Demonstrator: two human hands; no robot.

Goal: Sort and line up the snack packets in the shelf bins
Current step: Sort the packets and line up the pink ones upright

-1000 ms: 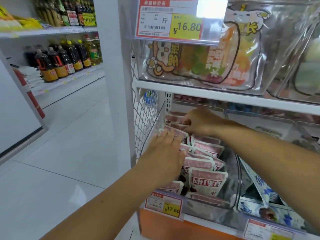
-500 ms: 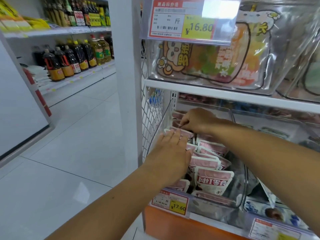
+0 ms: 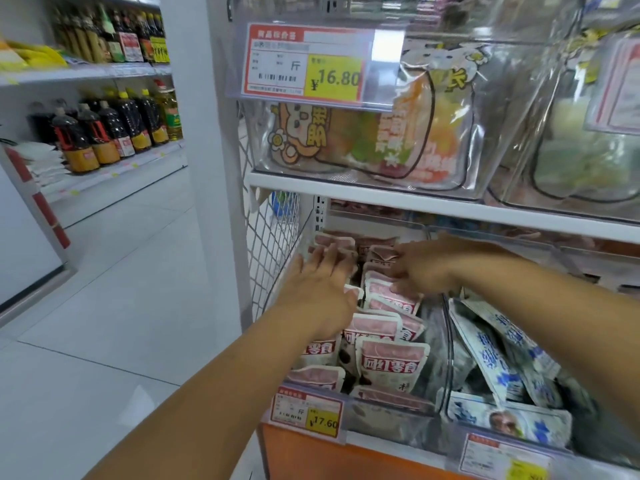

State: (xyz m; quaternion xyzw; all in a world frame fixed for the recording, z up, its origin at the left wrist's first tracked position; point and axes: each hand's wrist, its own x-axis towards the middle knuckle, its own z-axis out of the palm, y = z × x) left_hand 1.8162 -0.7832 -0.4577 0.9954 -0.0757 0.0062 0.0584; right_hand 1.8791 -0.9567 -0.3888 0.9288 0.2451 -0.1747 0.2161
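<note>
L hand: forearm showing from 7 o'clock; 4 fingers + thumb lying straight & flat, pressing on tops of L-column packets; gripping nothing.
R hand: forearm showing from 4 o'clock; hand sitting at 3 o'clock of L hand, just beside it; fingers bending, tips touching tops of R-column packets; can't tell if it's pinching one.
pink packets: approx 12 showing, standing tilted in 2 rough columns running front to back inside clear bin; some hiding under the hands, so count is approx.
clear bin: 1, sitting on lower shelf, holding all the pink packets; wire mesh standing at its 9 o'clock.
blue-white packets: approx 4, lying jumbled in next bin, at 3 o'clock of clear bin.
price tags: 2 readable. 16.80 tag hanging on upper bin at 12 o'clock; 17.60 tag sitting on clear bin's front at 6 o'clock.
cartoon bag: 1 big one, lying in upper-shelf bin.
bottles: dark & yellow, lining far shelves at 10 o'clock; too blurry for a count.
</note>
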